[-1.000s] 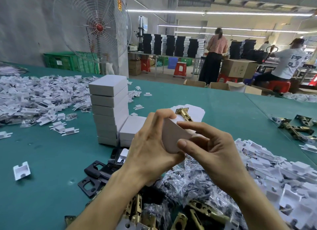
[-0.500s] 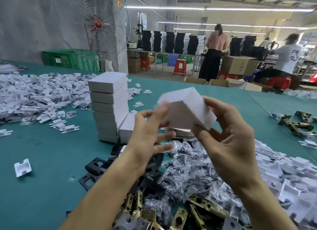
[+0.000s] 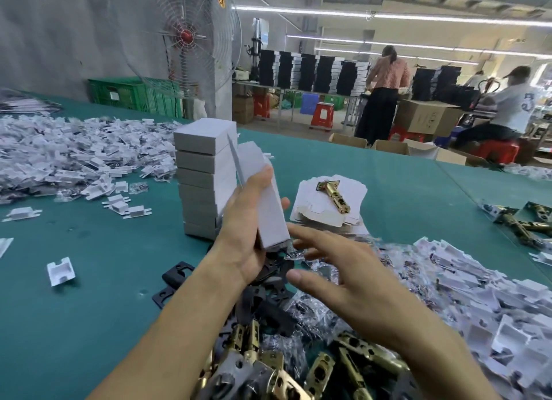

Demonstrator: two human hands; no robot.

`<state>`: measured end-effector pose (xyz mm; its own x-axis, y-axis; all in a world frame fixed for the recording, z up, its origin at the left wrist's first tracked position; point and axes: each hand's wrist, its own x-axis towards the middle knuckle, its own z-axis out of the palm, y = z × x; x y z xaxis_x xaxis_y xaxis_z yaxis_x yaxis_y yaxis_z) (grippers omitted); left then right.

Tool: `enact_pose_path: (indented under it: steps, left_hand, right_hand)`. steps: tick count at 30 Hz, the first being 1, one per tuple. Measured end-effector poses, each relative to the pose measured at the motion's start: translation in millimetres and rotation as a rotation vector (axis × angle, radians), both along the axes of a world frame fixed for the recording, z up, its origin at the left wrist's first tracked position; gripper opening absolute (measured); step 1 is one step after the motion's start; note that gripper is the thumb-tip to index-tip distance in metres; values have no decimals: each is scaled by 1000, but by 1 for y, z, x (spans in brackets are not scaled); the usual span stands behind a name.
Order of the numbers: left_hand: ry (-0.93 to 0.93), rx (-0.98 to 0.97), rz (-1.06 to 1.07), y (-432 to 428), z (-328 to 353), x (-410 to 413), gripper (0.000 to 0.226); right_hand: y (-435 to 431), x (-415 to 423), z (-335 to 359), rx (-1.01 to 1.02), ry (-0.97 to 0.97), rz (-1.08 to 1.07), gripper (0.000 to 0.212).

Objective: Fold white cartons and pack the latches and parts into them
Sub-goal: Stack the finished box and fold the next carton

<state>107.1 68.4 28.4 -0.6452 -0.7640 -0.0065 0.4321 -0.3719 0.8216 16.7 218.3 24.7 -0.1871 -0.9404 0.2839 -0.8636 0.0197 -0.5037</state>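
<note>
Left hand [image 3: 248, 238] grips folded white carton [image 3: 268, 202], tilted, above bench [image 3: 104, 280] beside carton stack [image 3: 203, 184]. Right hand [image 3: 337, 277] empty, fingers [image 3: 313, 235] spread over bagged parts [image 3: 307, 316]. Advise: hold carton steady, mouth toward right hand, before loading

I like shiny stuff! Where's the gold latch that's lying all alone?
In the head view the gold latch lies right of centre, on the pile of flat white cartons, just right of the stack of folded cartons.

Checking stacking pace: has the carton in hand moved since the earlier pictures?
Yes. The carton, now in the left hand alone, has moved left toward the stack of cartons.
</note>
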Motion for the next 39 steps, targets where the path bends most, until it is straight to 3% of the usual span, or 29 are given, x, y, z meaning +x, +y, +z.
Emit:
enact_pose_path:
  steps: [3,7,10,14,17,21,29,32,36,39]
  left_hand:
    - [-41,10,-221,4,-1,3,58]
    - [-201,-70,-488,5,-2,8,57]
    - [-191,-81,-290,5,-3,4,74]
    - [-163,-237,87,-4,-2,2,76]
    - [-132,-213,140,-8,1,6,63]
    - [-143,-276,199,-5,-1,3,53]
    - [-213,-467,321,-6,-7,0,53]
    - [-194,-469,371,-7,-6,0,48]
    - [-162,-453,430,-11,-5,0,38]
    - [-162,-478,458,-12,-5,1,35]
  right_hand:
    - [-2,5,1,7,-11,1,64]
    - [-4,6,7,-1,-39,-54,61]
    - [-5,5,12,97,7,-86,51]
    - [0,14,5,293,74,-72,30]
    - [-1,26,-5,386,-28,-5,25]
    - [-14,40,-23,469,44,-44,28]
    - [-43,61,-24,585,55,-16,29]
    - [-50,64,-24,526,74,-77,22]
    - [-56,74,-24,505,133,-145,36]
    - [-62,80,-23,522,167,-125,33]
